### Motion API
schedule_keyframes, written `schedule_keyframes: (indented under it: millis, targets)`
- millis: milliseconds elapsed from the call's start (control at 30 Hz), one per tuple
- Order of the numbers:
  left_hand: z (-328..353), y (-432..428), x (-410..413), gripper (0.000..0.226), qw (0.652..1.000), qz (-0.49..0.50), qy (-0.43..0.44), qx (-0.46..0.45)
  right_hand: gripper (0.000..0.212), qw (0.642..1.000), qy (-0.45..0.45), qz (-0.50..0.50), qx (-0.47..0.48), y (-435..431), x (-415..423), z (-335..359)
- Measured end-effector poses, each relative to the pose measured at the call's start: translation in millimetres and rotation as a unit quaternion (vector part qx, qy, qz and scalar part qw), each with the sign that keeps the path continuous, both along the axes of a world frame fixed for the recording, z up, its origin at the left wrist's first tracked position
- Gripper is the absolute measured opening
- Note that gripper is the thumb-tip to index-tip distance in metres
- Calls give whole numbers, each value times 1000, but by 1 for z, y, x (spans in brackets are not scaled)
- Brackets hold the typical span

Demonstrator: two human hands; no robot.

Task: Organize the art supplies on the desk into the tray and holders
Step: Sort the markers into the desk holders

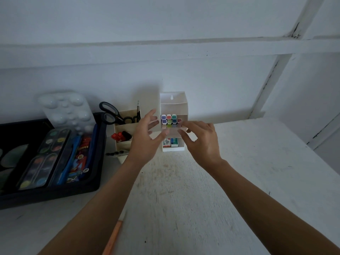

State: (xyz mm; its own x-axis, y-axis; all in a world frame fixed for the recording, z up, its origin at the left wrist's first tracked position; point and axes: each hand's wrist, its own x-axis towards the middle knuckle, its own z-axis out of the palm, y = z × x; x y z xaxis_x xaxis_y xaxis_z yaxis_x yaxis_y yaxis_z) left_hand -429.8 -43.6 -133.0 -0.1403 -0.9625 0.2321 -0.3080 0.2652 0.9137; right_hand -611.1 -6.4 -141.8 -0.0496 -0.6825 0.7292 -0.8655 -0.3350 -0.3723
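A white tiered holder (173,103) stands at the back of the desk. Its middle tier holds several markers (170,120) with coloured caps, and small boxes (170,142) sit in its lowest tier. My left hand (147,138) and my right hand (200,140) hover just in front of the marker tier, fingers spread, holding nothing. To the left, a second white holder (127,126) carries black-handled scissors (110,113) and red markers (118,136). A black tray (95,179) at far left contains a watercolour set (44,159) and a blue pouch (81,159).
A white plastic palette (68,109) leans against the wall behind the tray. An orange pencil (115,236) lies on the desk near my left forearm. A thin dark pen (116,154) rests in front of the left holder. The worn white desk (257,172) extends to the right.
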Motion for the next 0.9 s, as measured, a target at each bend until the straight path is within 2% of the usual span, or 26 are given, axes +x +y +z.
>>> schedule_keyframes:
  millis: [100,167,267,367,433,533,633,767,900]
  targets:
    - [4,25,24,50,1000,-13,-15,-11,14,998,0,66,20,23,16,-9]
    - [6,44,45,30,999,-23,-32,-16,14,985,0,143,95,41,33,-15]
    - [7,76,80,17,996,-36,-75,-22,16,934,49,253,247,66,65,-24]
    - [1,104,116,15,993,-28,-111,-5,23,882,107,321,328,83,94,-37]
    - [-8,120,139,14,992,-14,-126,12,28,860,133,358,338,91,110,-48]
    - [-25,138,164,12,989,-3,-141,45,35,847,176,382,325,99,126,-63]
    - [-42,150,180,13,986,-1,-153,61,37,848,209,376,309,102,135,-70]
    - [-52,153,192,14,987,5,-148,61,26,850,244,367,289,99,143,-70]
    - [-46,142,187,18,993,-17,-102,64,20,859,214,340,318,93,132,-64]
